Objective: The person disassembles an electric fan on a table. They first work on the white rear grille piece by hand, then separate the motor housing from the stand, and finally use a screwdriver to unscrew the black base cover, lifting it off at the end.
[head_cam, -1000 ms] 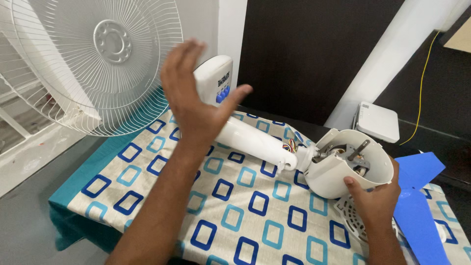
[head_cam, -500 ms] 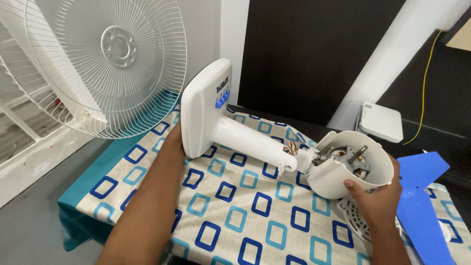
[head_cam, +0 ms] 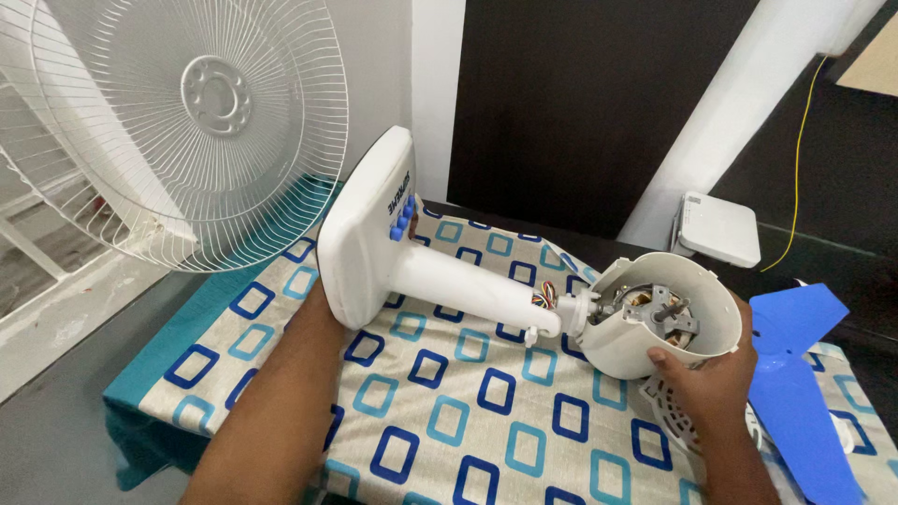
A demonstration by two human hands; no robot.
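The fan body [head_cam: 486, 285] lies on its side across the patterned cloth [head_cam: 449, 421] that covers the worktop, near the cloth's far edge. Its flat white base [head_cam: 360, 234] stands on edge toward the left, blue buttons [head_cam: 402, 220] on the face turned right. The white stem [head_cam: 468, 285] runs from the base to the motor housing [head_cam: 655, 323] at the right.

The left hand [head_cam: 313, 304] is almost wholly hidden behind the base; only the wrist and forearm show, pressed against the base's underside. Whether its fingers are spread or curled cannot be told.

The right hand [head_cam: 711, 379] cups the motor housing from below, thumb laid on the near rim, fingers wrapped round the far side. The housing is open toward the camera, with motor windings and shaft [head_cam: 669, 309] exposed. Coloured wires [head_cam: 544, 299] show at the joint between stem and housing.

A white perforated cover [head_cam: 669, 411] lies on the cloth just below the right hand. Blue fan blades [head_cam: 795, 374] lie at the right edge. A white wire guard [head_cam: 178, 122] stands upright past the left corner. A small white box [head_cam: 718, 229] sits beyond the far edge, a yellow cable [head_cam: 797, 178] beside it.
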